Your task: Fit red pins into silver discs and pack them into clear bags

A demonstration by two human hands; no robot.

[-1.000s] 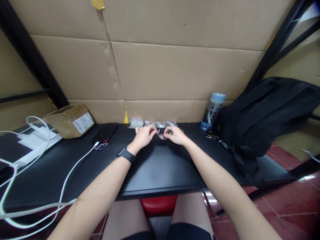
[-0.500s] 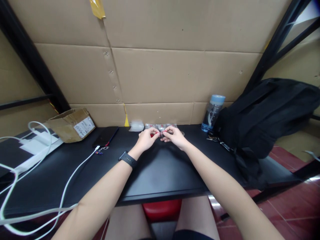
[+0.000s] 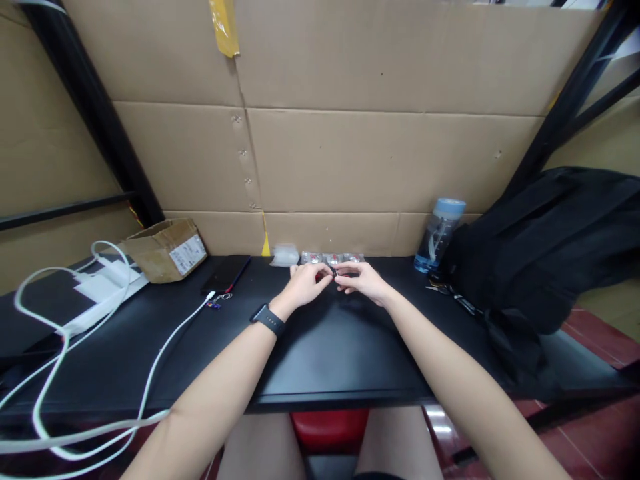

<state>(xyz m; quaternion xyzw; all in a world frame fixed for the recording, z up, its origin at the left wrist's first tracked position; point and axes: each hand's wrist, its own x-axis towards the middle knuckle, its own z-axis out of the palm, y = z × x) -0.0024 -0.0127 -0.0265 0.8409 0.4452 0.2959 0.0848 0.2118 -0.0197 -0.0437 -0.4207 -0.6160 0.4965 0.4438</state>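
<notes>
My left hand [image 3: 306, 284] and my right hand [image 3: 364, 281] meet above the black table [image 3: 330, 360], fingertips almost touching. Between them is a small dark object with some red [image 3: 335, 272], too small and too covered by fingers to name. Thumb and fingers of each hand are pinched at it. Just behind my hands lie several small clear packets [image 3: 333, 259] with silver and red contents, in a row along the cardboard wall. Left of these sits a translucent white plastic packet [image 3: 285, 255]. A dark watch [image 3: 268, 319] is on my left wrist.
At left stand an open cardboard box [image 3: 167, 252], a white power strip [image 3: 107, 287] with white cables [image 3: 150, 373], and a dark phone [image 3: 227, 275]. On the right are a water bottle [image 3: 440, 235], keys [image 3: 440, 287] and a black backpack [image 3: 550, 247]. A cardboard wall [image 3: 330, 160] closes the back.
The whole view has shifted, so everything appears a little further right. My right fingers are straighter now, and the small object between my hands shows less red.
</notes>
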